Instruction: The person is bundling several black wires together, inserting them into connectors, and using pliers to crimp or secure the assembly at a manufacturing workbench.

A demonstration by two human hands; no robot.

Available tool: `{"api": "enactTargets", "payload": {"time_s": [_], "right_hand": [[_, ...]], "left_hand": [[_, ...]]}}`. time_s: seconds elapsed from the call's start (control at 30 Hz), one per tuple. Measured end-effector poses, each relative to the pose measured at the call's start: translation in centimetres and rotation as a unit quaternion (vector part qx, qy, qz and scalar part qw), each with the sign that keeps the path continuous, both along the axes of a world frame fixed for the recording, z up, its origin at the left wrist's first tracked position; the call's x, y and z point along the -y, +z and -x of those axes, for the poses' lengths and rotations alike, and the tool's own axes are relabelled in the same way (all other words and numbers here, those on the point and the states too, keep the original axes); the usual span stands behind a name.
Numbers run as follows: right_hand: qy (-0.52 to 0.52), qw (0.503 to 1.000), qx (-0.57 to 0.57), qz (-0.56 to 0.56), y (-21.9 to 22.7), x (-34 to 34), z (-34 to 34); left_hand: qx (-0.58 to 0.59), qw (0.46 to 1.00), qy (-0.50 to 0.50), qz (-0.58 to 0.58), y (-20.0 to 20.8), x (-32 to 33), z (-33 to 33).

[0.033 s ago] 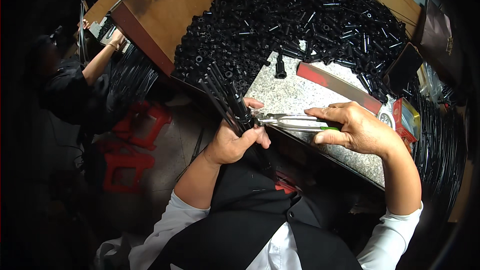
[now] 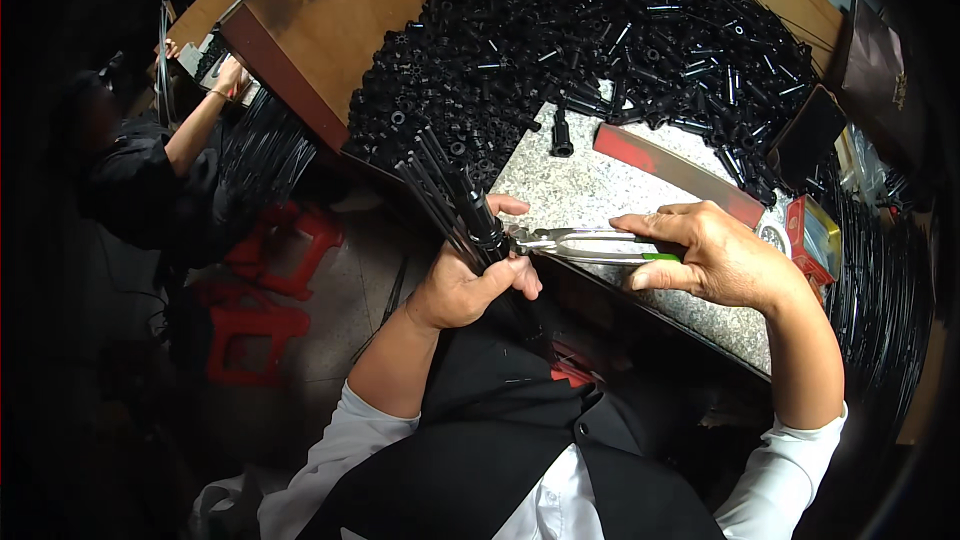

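My left hand (image 2: 462,290) is wrapped round what looks like a black umbrella frame (image 2: 473,208), a bundle of thin ribs gathered about a dark collar. The ribs fan up toward the pile, and the lower shaft drops past the table edge. In my right hand (image 2: 725,258) are silver pliers (image 2: 570,233) with green on the handles. Their jaws meet the collar beside my left fingers; what exactly they grip there is too small to tell. A single black plastic tube-shaped part (image 2: 561,132) stands on the speckled tabletop (image 2: 545,180).
A big heap of black plastic parts (image 2: 600,30) covers the back. A red-and-grey bar (image 2: 680,175), a dark phone-like slab (image 2: 808,135) and a red box (image 2: 812,240) lie to the right, near black rods (image 2: 875,300). Left are red stools (image 2: 255,340) and a co-worker's arm (image 2: 195,135).
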State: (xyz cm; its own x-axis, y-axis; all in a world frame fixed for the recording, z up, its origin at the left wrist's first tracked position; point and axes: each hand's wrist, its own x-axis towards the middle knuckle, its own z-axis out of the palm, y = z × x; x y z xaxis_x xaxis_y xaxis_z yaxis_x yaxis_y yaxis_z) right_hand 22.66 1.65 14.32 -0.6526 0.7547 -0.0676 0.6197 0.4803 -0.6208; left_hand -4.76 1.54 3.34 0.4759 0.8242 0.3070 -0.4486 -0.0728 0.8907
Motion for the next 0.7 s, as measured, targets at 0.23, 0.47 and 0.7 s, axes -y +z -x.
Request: {"api": "enactTargets", "payload": {"time_s": [0.23,0.47,0.7], "right_hand": [[-0.006,0.996,-0.048,0.069,-1.7,0.4,-0.7],[-0.048,0.958,-0.149,0.239,-3.9,1.1,-0.1],[-0.081,0.947,-0.177,0.257,-5.8,2.3,0.8]], "left_hand": [[-0.007,0.998,-0.055,0.007,0.9,0.2,0.2],[-0.012,1.0,0.003,0.024,0.2,0.7,0.0],[-0.017,0.999,0.047,0.009,0.0,0.7,0.2]]}}
